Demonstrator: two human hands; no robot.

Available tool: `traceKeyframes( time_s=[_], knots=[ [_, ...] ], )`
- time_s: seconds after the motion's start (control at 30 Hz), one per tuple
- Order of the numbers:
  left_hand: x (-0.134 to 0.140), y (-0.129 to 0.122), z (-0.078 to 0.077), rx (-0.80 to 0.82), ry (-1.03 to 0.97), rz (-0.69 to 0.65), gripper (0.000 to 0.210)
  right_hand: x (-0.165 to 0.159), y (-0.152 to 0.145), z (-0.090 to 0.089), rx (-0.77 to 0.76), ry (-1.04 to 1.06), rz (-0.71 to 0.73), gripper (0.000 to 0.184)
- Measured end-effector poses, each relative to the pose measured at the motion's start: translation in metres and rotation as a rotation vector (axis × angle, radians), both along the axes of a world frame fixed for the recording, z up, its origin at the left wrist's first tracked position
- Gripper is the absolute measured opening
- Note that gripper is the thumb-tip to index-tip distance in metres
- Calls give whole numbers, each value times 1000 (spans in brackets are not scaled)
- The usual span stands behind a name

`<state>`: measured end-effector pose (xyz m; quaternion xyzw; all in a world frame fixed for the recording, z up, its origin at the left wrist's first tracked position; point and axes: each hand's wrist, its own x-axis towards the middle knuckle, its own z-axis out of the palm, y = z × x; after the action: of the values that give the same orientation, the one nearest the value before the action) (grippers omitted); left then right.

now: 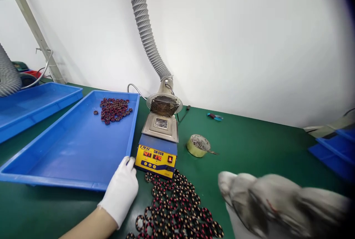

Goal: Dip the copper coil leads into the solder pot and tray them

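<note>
My left hand [122,191], in a white glove, is closed on the near right corner of a large blue tray [69,183], fingertips at its rim beside the solder pot. Small dark reddish ring-shaped coils [115,110] lie heaped at the tray's far end. My right hand [266,202], in a greyish, stained glove, is above the bench at the lower right, smeared by motion; dark patches show among its fingers, but I cannot make out whether it holds anything. Between my hands spread many dark rings with pink and cream segments [173,204].
A solder pot [156,157] with lit red digits stands mid-bench beneath an extractor hood [164,102] on a ribbed hose [144,24]. Right of it sits a round tin [197,148] with a handled tool in it. Other blue trays [36,111] flank the green bench [241,139].
</note>
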<state>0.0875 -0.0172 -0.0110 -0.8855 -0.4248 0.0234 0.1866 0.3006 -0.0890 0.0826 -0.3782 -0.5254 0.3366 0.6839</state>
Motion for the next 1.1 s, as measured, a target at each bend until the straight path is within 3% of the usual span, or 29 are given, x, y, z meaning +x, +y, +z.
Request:
traceKeyframes(
  time_s=[0.1, 0.23, 0.3, 0.4, 0.43, 0.5, 0.57, 0.67, 0.7, 0.8, 0.87, 0.97, 1.1],
  knots=[
    [-1, -4, -4, 30, -20, -51, 19, -24, 4, 31, 149, 208, -89, 10],
    [-5, -3, 0, 56, -122, -117, 23, -42, 4, 52, 31, 324, -105, 8],
    [-9, -2, 19, 72, -207, -155, 25, -45, 10, 50, -35, 345, -118, 11],
    [-12, -2, 68, 162, -426, -252, 17, -52, 28, 39, -164, 274, -265, 16],
    [-11, -2, 86, 212, -605, -336, 14, -57, 36, 36, -206, 227, -272, 18],
    [-6, -3, 115, 280, -865, -425, 11, -68, 49, 28, -252, 195, -159, 22],
    [1, -3, 129, 341, -1017, -447, 11, -79, 60, 18, -264, 273, 57, 26],
    [9, 2, 125, 331, -1143, -417, 12, -83, 74, -2, -299, 362, 211, 32],
    [9, 5, 121, 289, -1177, -363, 24, -81, 78, -10, -311, 362, 217, 34],
    [6, 13, 109, 62, -1209, -230, 60, -74, 87, -32, -317, 384, 158, 41],
    [1, 17, 106, -97, -1207, -269, 50, -72, 89, -42, -326, 438, 153, 45],
    [-5, 23, 105, -172, -1233, -342, 37, -78, 85, -45, -326, 508, 199, 41],
    [-10, 27, 102, -152, -1269, -380, 33, -85, 75, -28, -250, 462, 139, 30]
  ],
)
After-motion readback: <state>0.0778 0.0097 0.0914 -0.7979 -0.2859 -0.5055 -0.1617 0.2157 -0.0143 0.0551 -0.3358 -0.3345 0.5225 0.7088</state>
